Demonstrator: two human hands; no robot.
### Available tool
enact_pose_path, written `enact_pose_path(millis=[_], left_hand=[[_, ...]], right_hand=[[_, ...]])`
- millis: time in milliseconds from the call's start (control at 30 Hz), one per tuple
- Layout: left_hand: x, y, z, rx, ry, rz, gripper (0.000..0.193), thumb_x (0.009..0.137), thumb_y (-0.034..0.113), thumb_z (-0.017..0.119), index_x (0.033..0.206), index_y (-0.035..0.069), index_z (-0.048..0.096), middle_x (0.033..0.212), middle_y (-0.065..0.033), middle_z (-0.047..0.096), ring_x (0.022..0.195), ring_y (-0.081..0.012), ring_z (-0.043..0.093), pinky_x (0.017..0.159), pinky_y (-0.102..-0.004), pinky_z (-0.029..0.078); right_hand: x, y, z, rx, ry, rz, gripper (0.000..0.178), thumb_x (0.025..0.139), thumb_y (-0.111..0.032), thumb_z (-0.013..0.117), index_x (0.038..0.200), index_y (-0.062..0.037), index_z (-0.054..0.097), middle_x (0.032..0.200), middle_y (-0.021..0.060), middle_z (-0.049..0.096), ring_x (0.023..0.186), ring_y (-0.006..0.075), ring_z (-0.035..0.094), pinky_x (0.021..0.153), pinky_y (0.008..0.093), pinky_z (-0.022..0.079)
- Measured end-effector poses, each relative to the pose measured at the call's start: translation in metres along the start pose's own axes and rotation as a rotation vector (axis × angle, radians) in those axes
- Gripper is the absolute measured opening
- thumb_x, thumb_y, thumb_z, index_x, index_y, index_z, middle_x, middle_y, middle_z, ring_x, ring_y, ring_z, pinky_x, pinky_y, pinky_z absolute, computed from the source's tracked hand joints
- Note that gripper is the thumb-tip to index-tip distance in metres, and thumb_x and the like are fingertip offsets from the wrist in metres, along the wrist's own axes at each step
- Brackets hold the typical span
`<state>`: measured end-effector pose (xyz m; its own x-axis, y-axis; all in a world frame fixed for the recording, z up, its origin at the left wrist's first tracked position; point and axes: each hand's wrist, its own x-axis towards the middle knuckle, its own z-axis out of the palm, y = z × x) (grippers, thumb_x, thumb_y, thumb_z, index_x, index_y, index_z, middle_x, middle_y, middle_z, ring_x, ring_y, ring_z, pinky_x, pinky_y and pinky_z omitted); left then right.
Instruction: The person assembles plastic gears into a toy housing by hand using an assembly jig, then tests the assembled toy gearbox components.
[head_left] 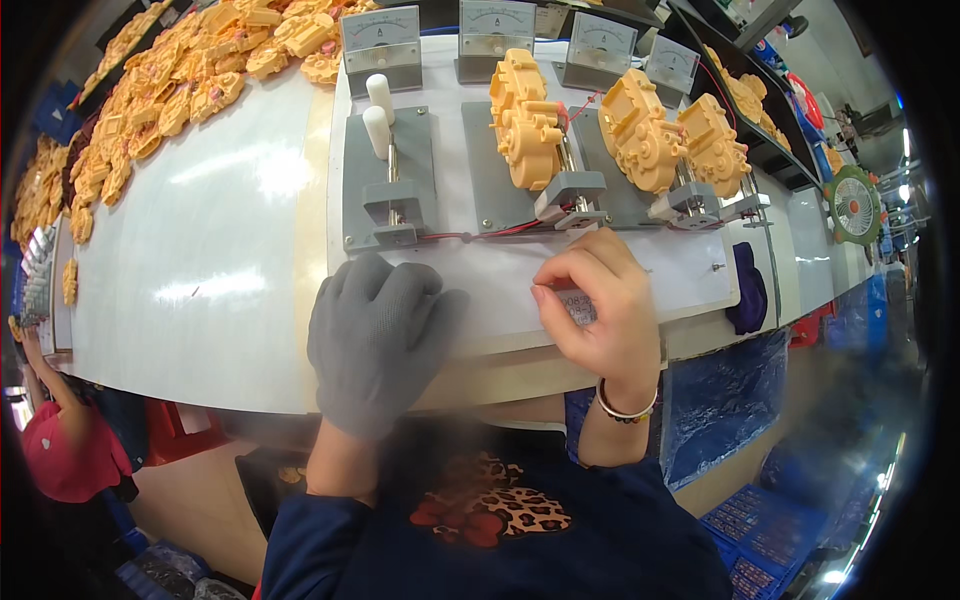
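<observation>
My left hand (375, 335), in a grey knit glove, hovers at the near edge of the white board (490, 290) with its fingers curled; the fingertips are hidden. My bare right hand (605, 300) is closed loosely, thumb and index tips together in a ring with nothing visible between them. Ahead of the left hand is a grey test fixture (408, 160) with two white rounded knobs (377, 130) and a metal clamp (392, 205). Beyond the right hand, yellow plastic gearbox housings stand on similar fixtures: a left one (525, 120), a middle one (640, 135) and a right one (712, 145).
Several analog meters (382, 45) line the back of the board. Red and black wires (490, 234) run between fixtures. A heap of yellow housings (190, 80) covers the far left table. At right are a dark purple cloth (746, 290) and a green fan (854, 205). A person (75, 450) sits at far left.
</observation>
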<state>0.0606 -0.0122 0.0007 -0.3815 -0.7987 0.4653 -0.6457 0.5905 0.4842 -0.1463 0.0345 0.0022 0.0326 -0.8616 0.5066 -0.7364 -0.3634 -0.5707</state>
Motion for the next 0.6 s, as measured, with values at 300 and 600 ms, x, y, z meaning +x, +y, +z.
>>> enact_pose_path(millis=[300, 600], left_hand=[[-0.001, 0.0, 0.0, 0.022, 0.013, 0.002, 0.017, 0.072, 0.018, 0.075, 0.077, 0.012, 0.059, 0.072, -0.0056, 0.05, 0.071, -0.0276, 0.053, 0.063, -0.0385, 0.042], [-0.002, 0.001, 0.0, 0.025, 0.017, 0.0, 0.018, 0.071, 0.019, 0.075, 0.077, 0.012, 0.06, 0.073, -0.0051, 0.05, 0.071, -0.0267, 0.052, 0.063, -0.0382, 0.042]], right_hand=[[0.0, 0.002, 0.008, -0.266, 0.023, -0.209, 0.016, 0.064, -0.003, 0.066, 0.071, -0.0081, 0.053, 0.066, 0.0061, 0.048, 0.064, 0.0257, 0.05, 0.059, 0.0362, 0.038], [0.003, 0.0, 0.008, -0.318, 0.053, -0.225, 0.018, 0.06, 0.0, 0.065, 0.069, -0.0079, 0.052, 0.061, 0.0049, 0.046, 0.057, 0.0247, 0.047, 0.055, 0.0352, 0.035]])
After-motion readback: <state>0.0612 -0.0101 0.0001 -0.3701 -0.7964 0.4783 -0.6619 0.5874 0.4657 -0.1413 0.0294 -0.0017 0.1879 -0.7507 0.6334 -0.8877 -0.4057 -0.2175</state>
